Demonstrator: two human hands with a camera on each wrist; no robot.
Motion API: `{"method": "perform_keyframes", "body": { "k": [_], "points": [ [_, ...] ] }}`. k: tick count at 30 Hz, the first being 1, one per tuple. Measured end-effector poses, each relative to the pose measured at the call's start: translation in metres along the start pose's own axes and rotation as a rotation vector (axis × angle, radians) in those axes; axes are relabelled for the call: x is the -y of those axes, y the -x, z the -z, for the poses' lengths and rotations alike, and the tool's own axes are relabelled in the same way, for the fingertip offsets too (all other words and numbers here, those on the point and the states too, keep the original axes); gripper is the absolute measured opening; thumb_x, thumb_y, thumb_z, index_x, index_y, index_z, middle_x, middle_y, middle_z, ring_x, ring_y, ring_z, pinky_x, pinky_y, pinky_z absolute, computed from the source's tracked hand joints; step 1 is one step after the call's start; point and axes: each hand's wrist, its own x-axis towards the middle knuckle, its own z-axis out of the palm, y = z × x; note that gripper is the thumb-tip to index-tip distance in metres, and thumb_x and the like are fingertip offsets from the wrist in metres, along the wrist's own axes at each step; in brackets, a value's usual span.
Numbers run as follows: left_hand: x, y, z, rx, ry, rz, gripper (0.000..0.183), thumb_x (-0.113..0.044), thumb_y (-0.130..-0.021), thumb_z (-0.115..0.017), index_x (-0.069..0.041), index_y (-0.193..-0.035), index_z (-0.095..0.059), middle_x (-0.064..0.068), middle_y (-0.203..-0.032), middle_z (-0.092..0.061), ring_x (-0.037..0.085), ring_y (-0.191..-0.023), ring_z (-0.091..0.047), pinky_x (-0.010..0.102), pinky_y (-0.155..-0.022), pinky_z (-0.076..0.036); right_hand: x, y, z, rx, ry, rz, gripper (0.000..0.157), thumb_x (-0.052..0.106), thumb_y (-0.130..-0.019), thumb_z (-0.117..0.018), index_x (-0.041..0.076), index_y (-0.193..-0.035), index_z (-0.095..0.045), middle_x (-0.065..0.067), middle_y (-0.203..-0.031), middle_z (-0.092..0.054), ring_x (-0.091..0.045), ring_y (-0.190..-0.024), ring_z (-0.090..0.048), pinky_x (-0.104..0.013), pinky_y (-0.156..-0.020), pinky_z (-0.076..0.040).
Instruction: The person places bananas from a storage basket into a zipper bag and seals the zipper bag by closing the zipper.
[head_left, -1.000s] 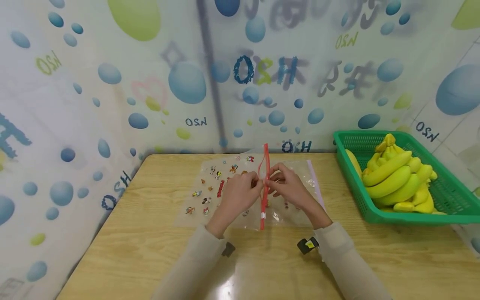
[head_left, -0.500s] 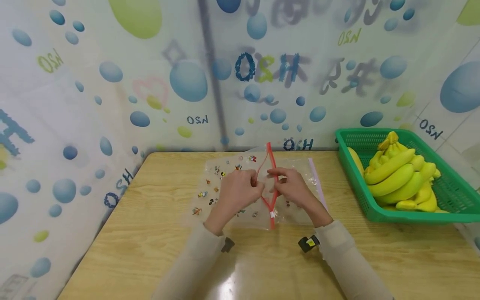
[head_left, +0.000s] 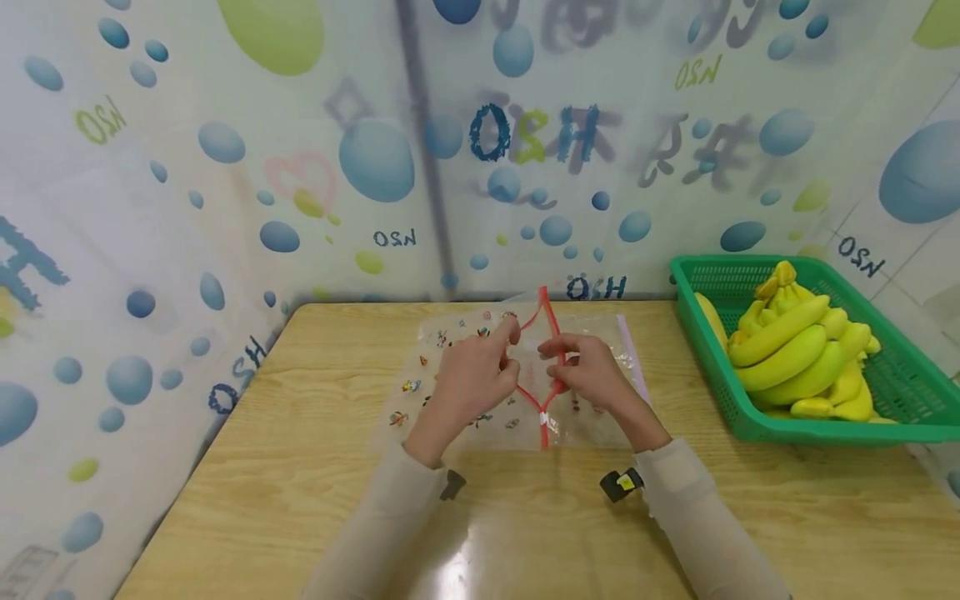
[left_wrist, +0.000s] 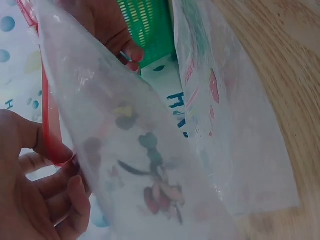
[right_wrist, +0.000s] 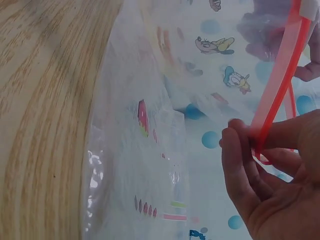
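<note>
A clear zip bag (head_left: 491,429) printed with small cartoon figures is held raised over the table, its red zip strip (head_left: 552,317) spread into a gap. My left hand (head_left: 468,379) pinches the left side of this mouth, index finger stretched forward; the red edge runs between its fingers (left_wrist: 70,200) in the left wrist view. On the opposite side my right hand (head_left: 596,375) pinches the other red edge between thumb and fingers (right_wrist: 237,150). A white slider (head_left: 543,418) sits near the strip's close end. Beneath lies another clear bag with a lilac strip (head_left: 628,337).
To the right, a green plastic basket (head_left: 738,421) holds several bunches of yellow bananas (head_left: 787,367). The wooden table (head_left: 285,433) meets a wall covering (head_left: 300,108) with printed blue and green dots at the back and left.
The two hands have moved apart, pulling the red mouth from nearly closed to a wide gap. The left index finger has straightened forward. Basket and bananas stay put.
</note>
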Motion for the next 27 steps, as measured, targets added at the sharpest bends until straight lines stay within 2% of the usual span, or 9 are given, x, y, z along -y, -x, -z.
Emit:
{"method": "perform_keyframes", "body": {
  "k": [4, 8, 12, 17, 19, 21, 24, 26, 27],
  "points": [
    [-0.001, 0.000, 0.000, 0.005, 0.019, -0.042, 0.010, -0.009, -0.091, -0.060, -0.014, -0.098, -0.066, -0.005, -0.056, -0.051, 0.007, -0.047, -0.036, 0.022, -0.045, -0.028, 0.001, 0.001, 0.001, 0.023, 0.011, -0.005, 0.038, -0.003, -0.094, -0.066, -0.002, -0.132, -0.066, -0.024, -0.128, -0.069, -0.019, -0.064, -0.065, -0.028, -0.058, -0.055],
    [-0.003, -0.001, -0.001, -0.005, 0.066, -0.014, 0.011, -0.009, -0.092, -0.061, -0.009, -0.089, -0.071, -0.003, -0.062, -0.061, 0.007, -0.050, -0.048, 0.022, -0.050, -0.039, 0.002, 0.002, 0.000, 0.019, 0.010, -0.016, 0.042, 0.008, -0.094, -0.073, 0.000, -0.134, -0.065, -0.022, -0.129, -0.069, -0.023, -0.063, -0.068, -0.036, -0.060, -0.058],
    [-0.004, 0.000, -0.001, 0.006, 0.092, 0.031, 0.008, -0.014, -0.090, -0.066, -0.010, -0.085, -0.071, -0.003, -0.059, -0.058, 0.009, -0.049, -0.049, 0.023, -0.052, -0.041, 0.002, 0.003, -0.001, 0.011, 0.033, 0.026, 0.042, 0.007, -0.092, -0.073, 0.002, -0.133, -0.065, -0.023, -0.128, -0.069, -0.018, -0.058, -0.064, -0.035, -0.058, -0.057],
    [-0.005, 0.000, 0.001, 0.019, 0.100, 0.066, 0.005, -0.013, -0.087, -0.067, -0.012, -0.086, -0.071, -0.006, -0.058, -0.055, 0.011, -0.052, -0.048, 0.025, -0.052, -0.039, 0.004, 0.002, -0.002, 0.019, 0.098, 0.066, 0.045, -0.004, -0.089, -0.062, 0.003, -0.133, -0.066, -0.022, -0.129, -0.069, -0.012, -0.045, -0.041, -0.024, -0.046, -0.039],
    [-0.005, 0.000, 0.003, 0.019, 0.079, 0.072, 0.009, -0.012, -0.085, -0.065, -0.012, -0.089, -0.073, -0.006, -0.058, -0.055, 0.011, -0.051, -0.047, 0.025, -0.050, -0.037, 0.005, 0.002, -0.002, 0.026, 0.126, 0.044, 0.048, -0.004, -0.088, -0.061, 0.002, -0.136, -0.064, -0.020, -0.133, -0.068, -0.018, -0.058, -0.054, -0.023, -0.047, -0.038],
    [-0.006, 0.001, 0.004, 0.016, 0.041, 0.076, 0.014, -0.013, -0.085, -0.064, -0.013, -0.093, -0.076, -0.007, -0.056, -0.052, 0.010, -0.049, -0.043, 0.024, -0.046, -0.033, 0.006, 0.003, -0.002, 0.039, 0.137, 0.007, 0.051, -0.002, -0.089, -0.063, 0.002, -0.140, -0.061, -0.018, -0.138, -0.065, -0.021, -0.063, -0.059, -0.023, -0.048, -0.040],
    [-0.008, 0.002, 0.006, -0.015, -0.005, 0.066, 0.022, -0.014, -0.083, -0.063, -0.013, -0.099, -0.078, -0.008, -0.050, -0.044, 0.008, -0.044, -0.031, 0.023, -0.042, -0.023, 0.006, 0.003, -0.002, 0.058, 0.147, -0.029, 0.056, 0.001, -0.089, -0.065, 0.002, -0.144, -0.057, -0.018, -0.144, -0.061, -0.023, -0.065, -0.058, -0.024, -0.050, -0.041],
    [-0.010, 0.003, 0.007, -0.050, -0.028, 0.051, 0.026, -0.013, -0.081, -0.063, -0.014, -0.102, -0.079, -0.008, -0.049, -0.039, 0.008, -0.044, -0.024, 0.022, -0.042, -0.018, 0.006, 0.003, -0.001, 0.069, 0.146, -0.045, 0.056, 0.001, -0.089, -0.065, 0.003, -0.144, -0.056, -0.018, -0.147, -0.059, -0.017, -0.048, -0.045, -0.024, -0.049, -0.041],
    [-0.010, 0.003, 0.008, -0.071, -0.038, 0.040, 0.028, -0.013, -0.080, -0.063, -0.014, -0.102, -0.080, -0.007, -0.049, -0.039, 0.008, -0.044, -0.021, 0.022, -0.042, -0.016, 0.006, 0.002, -0.001, 0.070, 0.148, -0.051, 0.056, 0.002, -0.089, -0.065, 0.003, -0.144, -0.057, -0.018, -0.147, -0.059, -0.018, -0.046, -0.044, -0.025, -0.049, -0.040]
  ]
}}
